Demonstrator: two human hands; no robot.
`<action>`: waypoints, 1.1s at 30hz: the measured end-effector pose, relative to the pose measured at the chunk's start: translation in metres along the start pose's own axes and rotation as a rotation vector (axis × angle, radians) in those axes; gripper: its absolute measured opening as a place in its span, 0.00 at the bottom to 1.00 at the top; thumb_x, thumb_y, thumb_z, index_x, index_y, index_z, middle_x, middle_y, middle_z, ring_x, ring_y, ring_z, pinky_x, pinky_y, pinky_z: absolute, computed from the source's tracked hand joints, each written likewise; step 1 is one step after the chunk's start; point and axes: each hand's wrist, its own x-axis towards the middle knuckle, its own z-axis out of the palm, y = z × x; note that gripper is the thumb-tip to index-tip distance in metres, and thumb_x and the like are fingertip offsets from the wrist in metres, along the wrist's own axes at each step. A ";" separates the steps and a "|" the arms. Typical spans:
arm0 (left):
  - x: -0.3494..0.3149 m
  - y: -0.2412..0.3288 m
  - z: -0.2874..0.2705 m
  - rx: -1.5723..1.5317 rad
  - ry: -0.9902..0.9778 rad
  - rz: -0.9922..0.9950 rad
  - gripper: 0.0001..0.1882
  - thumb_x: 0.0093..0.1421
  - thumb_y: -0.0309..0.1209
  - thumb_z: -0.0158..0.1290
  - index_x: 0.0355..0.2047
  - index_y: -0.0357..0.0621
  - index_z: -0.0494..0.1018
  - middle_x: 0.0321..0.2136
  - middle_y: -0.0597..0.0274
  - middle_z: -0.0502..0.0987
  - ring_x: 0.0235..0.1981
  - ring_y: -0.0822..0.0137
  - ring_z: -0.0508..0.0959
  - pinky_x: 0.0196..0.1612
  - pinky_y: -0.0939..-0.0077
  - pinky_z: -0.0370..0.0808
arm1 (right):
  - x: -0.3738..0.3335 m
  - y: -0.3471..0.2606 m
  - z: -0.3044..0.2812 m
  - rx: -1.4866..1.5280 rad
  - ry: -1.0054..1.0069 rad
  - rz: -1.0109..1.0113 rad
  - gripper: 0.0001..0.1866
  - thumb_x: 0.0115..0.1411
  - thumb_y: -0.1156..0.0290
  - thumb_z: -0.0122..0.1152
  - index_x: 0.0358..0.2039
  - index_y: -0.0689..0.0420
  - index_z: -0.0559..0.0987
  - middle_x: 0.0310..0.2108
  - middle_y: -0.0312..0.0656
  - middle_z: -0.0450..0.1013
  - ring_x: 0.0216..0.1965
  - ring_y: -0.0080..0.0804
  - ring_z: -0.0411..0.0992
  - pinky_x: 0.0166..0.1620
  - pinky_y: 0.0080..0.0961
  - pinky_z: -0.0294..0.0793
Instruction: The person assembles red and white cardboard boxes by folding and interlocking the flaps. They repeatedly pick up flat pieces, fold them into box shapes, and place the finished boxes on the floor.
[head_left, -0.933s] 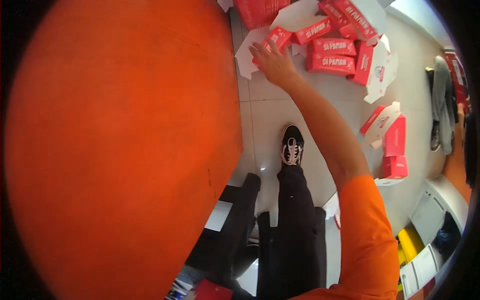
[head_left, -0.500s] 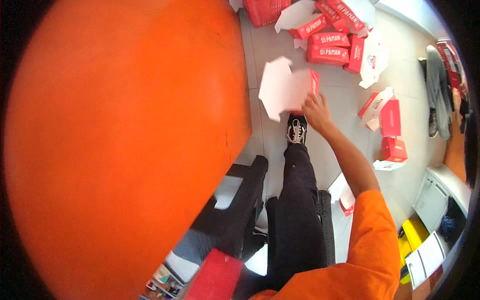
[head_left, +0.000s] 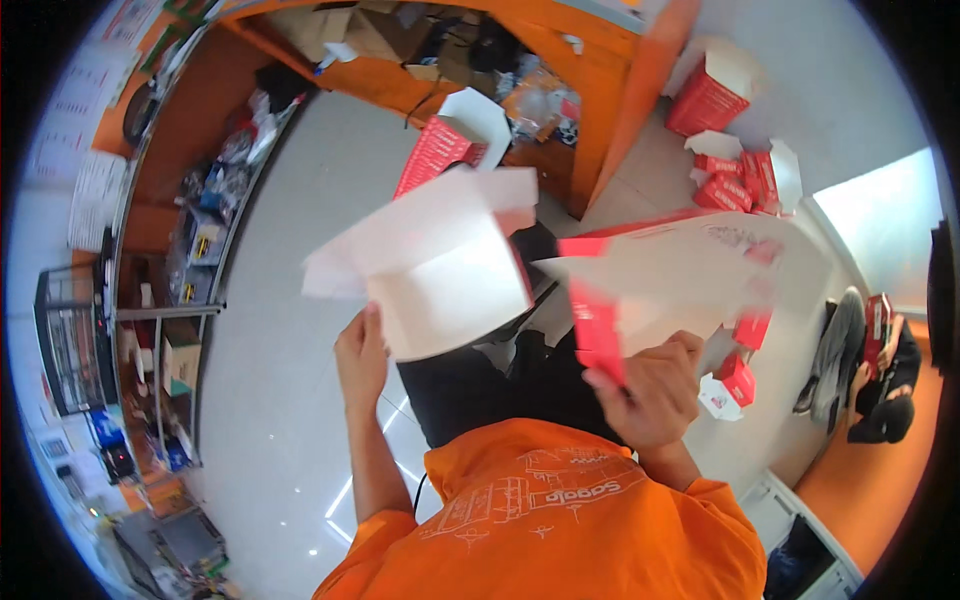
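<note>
- Left hand (head_left: 362, 352) grips the near edge of a half-folded box (head_left: 440, 262): smooth white card, flaps spread, held left of centre
- Right hand (head_left: 650, 385) is clamped on a flat box blank (head_left: 680, 275), white inside with red edges, blurred
- More red boxes (head_left: 745, 175) lie far right on the pale floor (head_left: 270, 400)

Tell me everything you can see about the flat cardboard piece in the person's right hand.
The flat carton blank looks like thin cardboard, white on the side facing the camera and red along its edges and folded flaps. It is unfolded, with notched flaps, and is blurred by motion. It is held up in the air, tilted, in front of the person's chest. The right hand grips it at a red flap on its lower left part. Nothing else appears to touch it.
</note>
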 end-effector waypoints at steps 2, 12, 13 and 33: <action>-0.004 -0.023 0.010 -0.131 0.193 0.435 0.20 0.72 0.40 0.52 0.46 0.31 0.79 0.29 0.57 0.82 0.31 0.70 0.77 0.37 0.72 0.76 | 0.011 -0.039 0.010 -0.022 -0.298 -0.085 0.12 0.53 0.69 0.75 0.37 0.56 0.84 0.32 0.32 0.77 0.32 0.30 0.74 0.45 0.32 0.69; -0.008 0.009 0.008 -0.386 0.118 0.306 0.16 0.67 0.36 0.58 0.46 0.34 0.81 0.30 0.58 0.82 0.28 0.70 0.80 0.33 0.74 0.76 | 0.037 -0.080 0.147 -0.082 -0.331 -0.550 0.09 0.54 0.69 0.64 0.35 0.57 0.82 0.28 0.33 0.72 0.35 0.28 0.73 0.42 0.33 0.67; -0.008 0.008 0.007 -0.362 0.153 0.284 0.15 0.65 0.35 0.59 0.45 0.34 0.82 0.30 0.57 0.82 0.27 0.69 0.80 0.33 0.73 0.76 | 0.030 -0.084 0.153 -0.075 -0.355 -0.554 0.08 0.55 0.69 0.62 0.34 0.57 0.82 0.29 0.34 0.72 0.36 0.29 0.73 0.43 0.34 0.67; -0.042 0.075 0.053 0.239 -0.249 1.102 0.27 0.61 0.31 0.62 0.60 0.49 0.72 0.37 0.54 0.82 0.36 0.50 0.83 0.37 0.57 0.79 | 0.003 0.026 0.119 1.009 -0.277 0.535 0.22 0.68 0.79 0.46 0.62 0.63 0.73 0.60 0.46 0.71 0.61 0.35 0.69 0.59 0.24 0.70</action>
